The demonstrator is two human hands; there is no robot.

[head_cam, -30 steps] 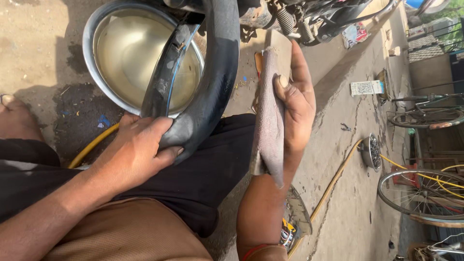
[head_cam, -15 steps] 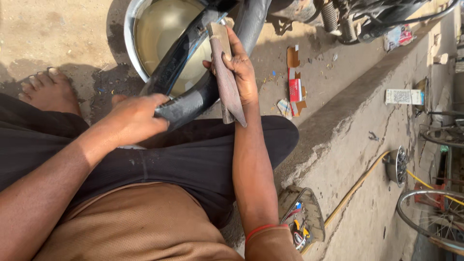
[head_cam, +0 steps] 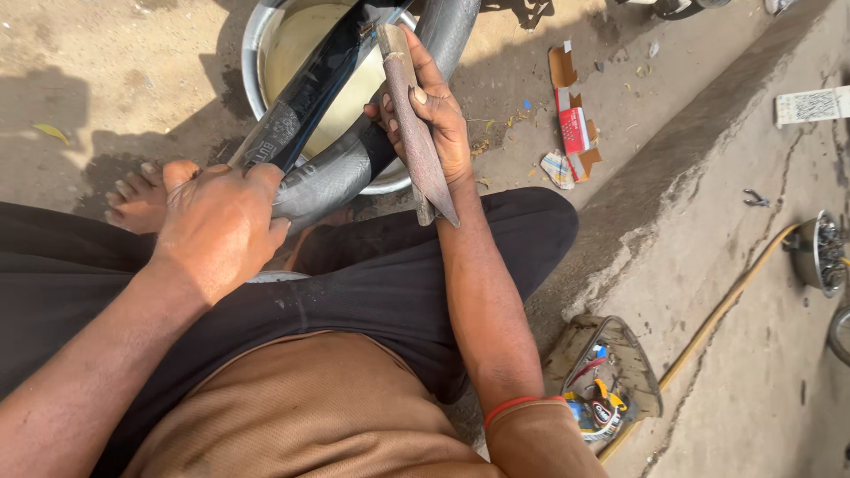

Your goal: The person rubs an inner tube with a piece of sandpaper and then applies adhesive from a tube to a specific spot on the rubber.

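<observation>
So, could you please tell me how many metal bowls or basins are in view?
2. A large metal basin of cloudy water sits at top centre, under the black inner tube that both hands grip. A small metal bowl stands at the right edge beside the yellow hose. Others may lie outside the frame.

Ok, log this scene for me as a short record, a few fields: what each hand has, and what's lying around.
Left hand: gripping a black rubber inner tube over the lap
Right hand: holding a flat rough strip against the tube
Behind the tube: metal basin with cloudy water
Ground to the right: torn cardboard scraps, yellow hose, mesh tray of small tools
Also seen: bare foot on the dirt
</observation>
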